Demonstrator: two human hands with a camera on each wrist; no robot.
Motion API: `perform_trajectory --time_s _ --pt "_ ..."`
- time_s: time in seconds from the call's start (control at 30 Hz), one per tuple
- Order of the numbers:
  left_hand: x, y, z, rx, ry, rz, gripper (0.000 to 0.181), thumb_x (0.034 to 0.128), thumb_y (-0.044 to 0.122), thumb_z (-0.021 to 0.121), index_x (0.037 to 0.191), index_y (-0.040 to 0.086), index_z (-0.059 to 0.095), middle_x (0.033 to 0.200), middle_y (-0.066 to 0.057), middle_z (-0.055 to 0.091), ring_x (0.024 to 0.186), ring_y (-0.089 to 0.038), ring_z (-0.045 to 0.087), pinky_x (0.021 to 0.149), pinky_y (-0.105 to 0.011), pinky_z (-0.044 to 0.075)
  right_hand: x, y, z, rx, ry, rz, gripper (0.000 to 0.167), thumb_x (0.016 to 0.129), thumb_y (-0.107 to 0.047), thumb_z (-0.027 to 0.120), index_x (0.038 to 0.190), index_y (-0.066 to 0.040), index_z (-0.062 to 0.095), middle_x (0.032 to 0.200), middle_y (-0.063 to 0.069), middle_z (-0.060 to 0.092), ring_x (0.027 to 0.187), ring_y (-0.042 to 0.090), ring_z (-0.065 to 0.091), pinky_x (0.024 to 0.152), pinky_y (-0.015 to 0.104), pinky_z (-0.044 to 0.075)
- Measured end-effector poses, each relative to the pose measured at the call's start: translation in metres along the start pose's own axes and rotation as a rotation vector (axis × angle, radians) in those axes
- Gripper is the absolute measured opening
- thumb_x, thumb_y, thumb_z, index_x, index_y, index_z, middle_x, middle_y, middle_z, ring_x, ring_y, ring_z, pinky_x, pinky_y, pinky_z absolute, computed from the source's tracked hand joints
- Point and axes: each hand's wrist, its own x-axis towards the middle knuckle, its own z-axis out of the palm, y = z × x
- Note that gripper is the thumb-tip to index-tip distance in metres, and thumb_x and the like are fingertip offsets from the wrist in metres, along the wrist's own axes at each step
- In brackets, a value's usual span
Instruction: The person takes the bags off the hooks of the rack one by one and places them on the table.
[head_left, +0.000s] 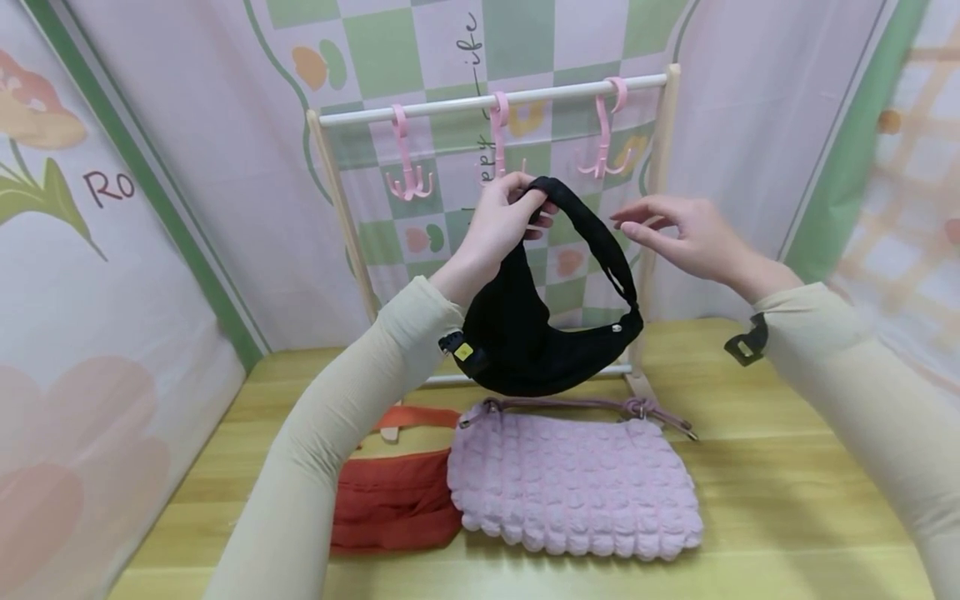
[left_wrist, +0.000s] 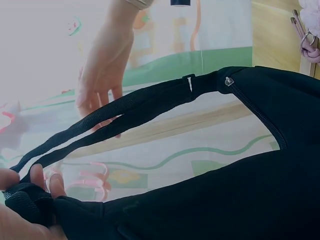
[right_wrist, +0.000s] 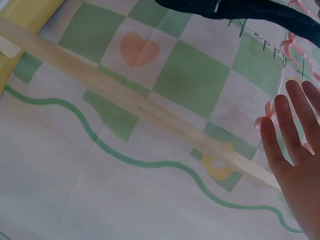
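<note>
A black shoulder bag (head_left: 555, 358) with a zipper hangs in the air in front of the rack. My left hand (head_left: 504, 218) grips its strap near the top, with fingers curled round the fabric. In the left wrist view the strap (left_wrist: 135, 110) stretches away from the gripping fingers toward the zipper end. To the right of the strap, my right hand (head_left: 686, 237) is held in the air, apart from the bag. Its fingers look extended in the right wrist view, where part of the dark strap (right_wrist: 240, 9) crosses the top.
A rack with a white rail (head_left: 450, 107) and wooden posts carries pink hooks: left (head_left: 408, 171), middle (head_left: 499, 125), right (head_left: 602, 142). A pink puffy bag (head_left: 573, 483) and a red-orange bag (head_left: 397, 504) lie on the wooden table (head_left: 780, 500). Printed curtains surround it.
</note>
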Motion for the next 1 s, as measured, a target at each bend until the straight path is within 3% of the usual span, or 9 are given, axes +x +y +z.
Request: perform_trajectory --time_s 0.4,0.6,0.77,1.0 --pt "-0.005 -0.001 0.001 -0.024 0.029 -0.014 0.009 0.0971 0.010 0.051 0.096 0.005 0.059 0.084 -0.008 0.064 0.071 -0.016 0.063 0.068 -0.028 0.053 -0.001 -0.013 0.024 0.127 -0.034 0.039 0.018 0.091 -0.022 0.064 0.106 -0.011 0.067 0.089 0.002 0.070 0.081 -0.005 0.059 0.078 0.007 0.046" --pt "-0.006 -0.003 0.000 -0.036 0.023 -0.014 0.009 0.0971 0.010 0.051 0.096 0.005 0.059 0.085 -0.009 0.064 0.077 -0.022 0.064 0.067 -0.026 0.053 -0.003 -0.019 0.031 0.179 -0.061 0.059 0.020 0.086 -0.019 0.071 0.105 -0.014 0.068 0.091 0.002 0.071 0.080 -0.004 0.063 0.073 0.009 0.048" --pt "-0.006 -0.006 0.000 -0.043 0.015 -0.009 0.009 0.0973 0.011 0.052 0.096 0.005 0.059 0.082 -0.005 0.064 0.084 -0.030 0.064 0.066 -0.025 0.052 -0.004 -0.019 0.032 0.256 -0.093 0.127 0.021 0.089 -0.018 0.066 0.109 -0.012 0.068 0.093 0.006 0.073 0.077 0.000 0.066 0.067 0.012 0.048" --pt "-0.007 -0.007 -0.001 -0.047 0.020 -0.002 0.008 0.0967 0.011 0.053 0.095 0.006 0.059 0.081 -0.004 0.064 0.086 -0.032 0.064 0.067 -0.027 0.053 -0.003 -0.021 0.032 0.382 -0.089 0.187 0.018 0.095 -0.019 0.059 0.106 -0.006 0.063 0.075 0.004 0.068 0.070 0.012 0.067 0.065 0.019 0.048"
